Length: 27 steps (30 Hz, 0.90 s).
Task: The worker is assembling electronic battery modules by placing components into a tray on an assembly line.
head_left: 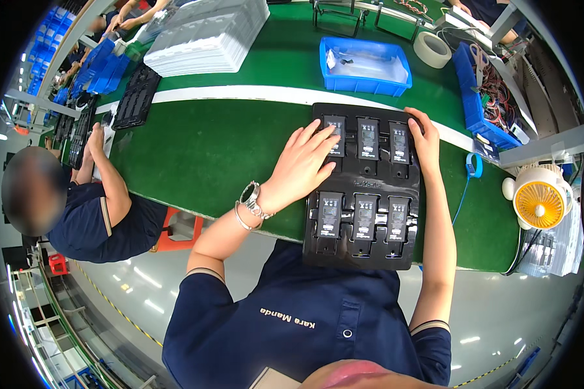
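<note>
In front of me a black plastic tray (pixel 363 176) lies on the green bench, its near end overhanging the edge towards my body. Flat black phone batteries (pixel 365 217) sit in its pockets in two rows. My left hand (pixel 302 159) reaches over the tray's left side with fingers spread, fingertips on the far-left battery (pixel 335 139), which they partly cover. At the far right corner, my right hand (pixel 425 139) grips the tray's rim with bent fingers. The far-right battery (pixel 399 144) lies close to that hand.
Beyond the tray stands a blue bin (pixel 366 84) with clear plastic inside. A tape roll (pixel 433 50), a blue box of wires (pixel 480 110) and a small fan (pixel 538 202) are to the right. Stacked pale trays (pixel 207 39) stand far left; a co-worker (pixel 104 214) sits at left.
</note>
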Tool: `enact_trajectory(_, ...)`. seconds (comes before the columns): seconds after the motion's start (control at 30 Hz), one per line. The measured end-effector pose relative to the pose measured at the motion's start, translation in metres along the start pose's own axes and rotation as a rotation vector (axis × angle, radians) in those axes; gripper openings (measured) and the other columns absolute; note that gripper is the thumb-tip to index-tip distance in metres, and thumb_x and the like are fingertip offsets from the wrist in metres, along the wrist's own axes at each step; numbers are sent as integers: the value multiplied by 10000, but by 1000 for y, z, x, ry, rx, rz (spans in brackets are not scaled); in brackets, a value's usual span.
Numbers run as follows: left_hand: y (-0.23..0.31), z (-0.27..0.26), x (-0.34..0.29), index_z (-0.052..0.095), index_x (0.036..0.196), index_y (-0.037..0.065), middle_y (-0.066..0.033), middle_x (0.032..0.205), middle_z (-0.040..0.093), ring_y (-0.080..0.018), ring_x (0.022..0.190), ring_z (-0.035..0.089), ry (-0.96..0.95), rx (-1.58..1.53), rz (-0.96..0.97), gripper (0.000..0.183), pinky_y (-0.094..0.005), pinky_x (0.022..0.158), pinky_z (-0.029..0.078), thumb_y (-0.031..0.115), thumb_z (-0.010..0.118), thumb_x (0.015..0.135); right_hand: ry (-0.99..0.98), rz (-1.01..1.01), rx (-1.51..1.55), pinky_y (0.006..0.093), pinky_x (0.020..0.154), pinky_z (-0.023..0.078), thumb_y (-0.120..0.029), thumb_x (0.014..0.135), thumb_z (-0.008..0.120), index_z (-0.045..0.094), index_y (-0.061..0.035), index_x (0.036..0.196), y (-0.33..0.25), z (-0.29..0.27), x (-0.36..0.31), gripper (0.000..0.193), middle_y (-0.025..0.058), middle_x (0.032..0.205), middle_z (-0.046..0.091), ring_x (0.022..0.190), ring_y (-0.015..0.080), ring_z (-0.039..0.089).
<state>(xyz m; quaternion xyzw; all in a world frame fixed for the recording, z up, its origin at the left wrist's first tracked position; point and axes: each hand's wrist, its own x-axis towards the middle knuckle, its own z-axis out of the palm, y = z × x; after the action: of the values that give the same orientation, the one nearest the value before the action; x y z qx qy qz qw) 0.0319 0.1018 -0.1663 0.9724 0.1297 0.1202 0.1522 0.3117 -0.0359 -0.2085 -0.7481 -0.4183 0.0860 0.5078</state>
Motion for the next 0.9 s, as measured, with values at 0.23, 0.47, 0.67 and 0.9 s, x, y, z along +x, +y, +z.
enact_trajectory(0.23, -15, -11, 26, 549, 1254, 74, -114, 1386, 472, -291, 1328, 392, -34, 36, 157, 509, -438, 1098, 328, 259, 701, 805, 45, 18, 24, 308, 909, 454, -102, 898, 564, 627, -64, 1184, 3, -1, -9, 295, 99, 1137, 662, 1000, 199, 625)
enact_trajectory(0.47, -24, -6, 35, 591, 1173, 54, -135, 1279, 578, -286, 1211, 535, 33, 110, 279, 435, -397, 1002, 457, 265, 696, 807, 50, 16, 27, 314, 903, 460, -91, 895, 565, 624, -62, 1188, 3, -1, -8, 301, 99, 1142, 660, 996, 198, 626)
enact_trajectory(0.67, -30, -12, 44, 617, 1106, 56, -115, 1072, 680, -269, 987, 661, 145, -57, 233, 336, -369, 855, 544, 271, 652, 850, 36, 46, 62, 311, 893, 463, -87, 899, 560, 623, -57, 1182, 6, -1, -5, 292, 102, 1121, 667, 979, 192, 629)
enact_trajectory(0.9, -35, 4, 55, 620, 1084, 54, -121, 945, 670, -303, 859, 638, 267, -191, 169, 259, -384, 790, 514, 190, 645, 865, 104, 121, -184, 370, 801, 508, -133, 897, 582, 463, -103, 1354, 1, 7, 26, 473, 119, 1055, 668, 889, 246, 662)
